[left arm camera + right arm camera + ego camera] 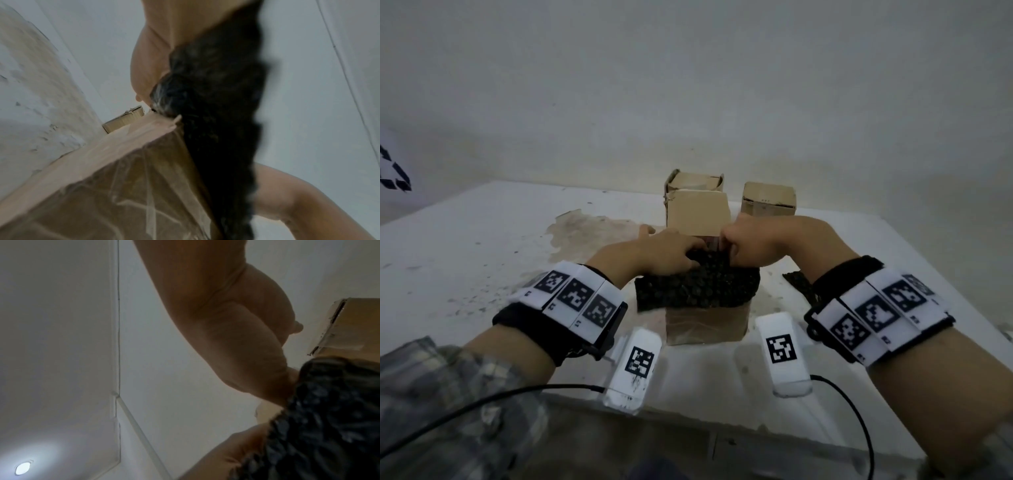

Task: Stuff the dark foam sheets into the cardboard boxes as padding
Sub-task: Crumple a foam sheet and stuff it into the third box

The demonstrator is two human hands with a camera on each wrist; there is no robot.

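Note:
An open cardboard box (705, 323) stands near the table's front edge with its back flap (698, 212) raised. A dark bumpy foam sheet (698, 287) lies draped over its top and hangs down the near side. My left hand (671, 251) lies on the sheet's far left part with fingertips bent into it. My right hand (750, 243) is curled like a fist and grips the sheet at the box's opening. In the left wrist view the foam sheet (216, 113) runs from my left hand (152, 65) down the taped box (123, 178). In the right wrist view my right hand (236, 337) meets the foam sheet (329, 418).
Two more cardboard boxes (695, 181) (768, 198) stand behind, near the wall. A second foam piece (799, 284) lies on the white table (482, 246) under my right wrist. Two white marker blocks (635, 370) (784, 353) with cables sit at the front edge.

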